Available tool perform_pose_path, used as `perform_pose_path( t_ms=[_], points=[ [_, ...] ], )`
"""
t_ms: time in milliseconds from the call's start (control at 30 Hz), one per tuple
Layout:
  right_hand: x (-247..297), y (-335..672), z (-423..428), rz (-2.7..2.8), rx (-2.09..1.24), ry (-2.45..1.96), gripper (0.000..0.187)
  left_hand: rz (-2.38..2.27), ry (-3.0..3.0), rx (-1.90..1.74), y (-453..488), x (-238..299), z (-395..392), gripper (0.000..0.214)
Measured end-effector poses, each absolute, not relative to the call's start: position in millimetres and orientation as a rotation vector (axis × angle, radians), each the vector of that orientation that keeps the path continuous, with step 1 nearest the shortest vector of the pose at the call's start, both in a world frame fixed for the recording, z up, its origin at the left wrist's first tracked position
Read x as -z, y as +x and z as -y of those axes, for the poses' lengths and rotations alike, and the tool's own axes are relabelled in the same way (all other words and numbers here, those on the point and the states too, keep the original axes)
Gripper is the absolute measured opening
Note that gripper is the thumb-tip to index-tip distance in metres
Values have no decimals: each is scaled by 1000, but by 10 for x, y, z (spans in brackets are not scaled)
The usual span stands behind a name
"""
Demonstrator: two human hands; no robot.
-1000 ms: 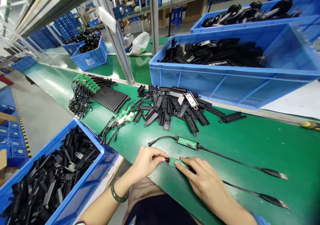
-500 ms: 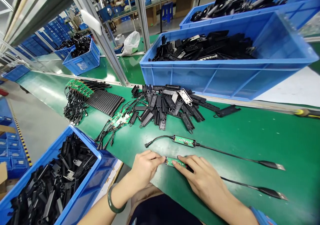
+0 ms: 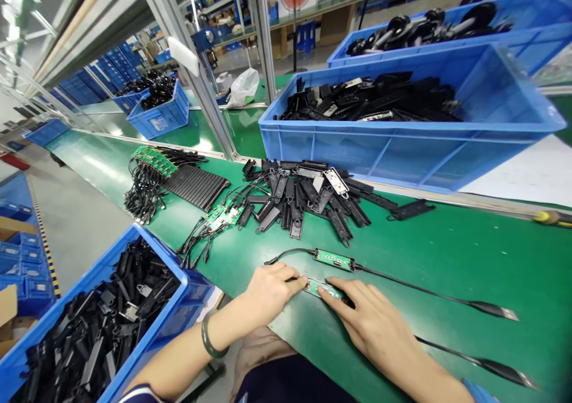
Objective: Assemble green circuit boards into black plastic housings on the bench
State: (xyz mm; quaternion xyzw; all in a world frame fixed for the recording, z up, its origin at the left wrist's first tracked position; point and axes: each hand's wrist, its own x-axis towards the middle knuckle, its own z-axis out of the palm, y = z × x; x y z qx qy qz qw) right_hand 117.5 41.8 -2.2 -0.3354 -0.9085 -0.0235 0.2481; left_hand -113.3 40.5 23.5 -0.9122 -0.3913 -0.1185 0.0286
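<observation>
My left hand [image 3: 268, 290] and my right hand [image 3: 366, 322] meet at a small green circuit board [image 3: 319, 288] lying on the green table [image 3: 447, 254] near its front edge. The left fingers pinch the board's left end. The right fingers lie flat on its right end, where a black cable [image 3: 473, 361] trails off to the right. A second green board with cables [image 3: 333, 259] lies just beyond the hands. Behind it spreads a pile of black plastic housings [image 3: 304, 197].
A blue bin of black housings [image 3: 102, 325] stands at my front left. A large blue bin of black parts [image 3: 402, 129] sits behind the pile. Wired green boards [image 3: 218, 217], a black ribbed tray [image 3: 196, 179] and cable bundles [image 3: 143, 182] lie to the left. A yellow-handled screwdriver [image 3: 552, 217] rests far right.
Both hands stay on the small board and have barely shifted. The camera view has swayed slightly.
</observation>
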Motion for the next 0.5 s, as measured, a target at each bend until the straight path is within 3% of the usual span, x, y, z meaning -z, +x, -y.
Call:
perform_pose_path(
  t_ms=[167,333,500],
  points=[
    [78,1281,-611,2490,270,-915,39,1439,-2750,615,-1193,-405,-491,26],
    [29,1245,-722,2449,413,-832,44,2164,-2239,366,-1710,-497,-800,15],
    [34,1098,-558,2419,346,-688,42,2396,-1926,341,-2348,-495,-1059,29]
  ],
)
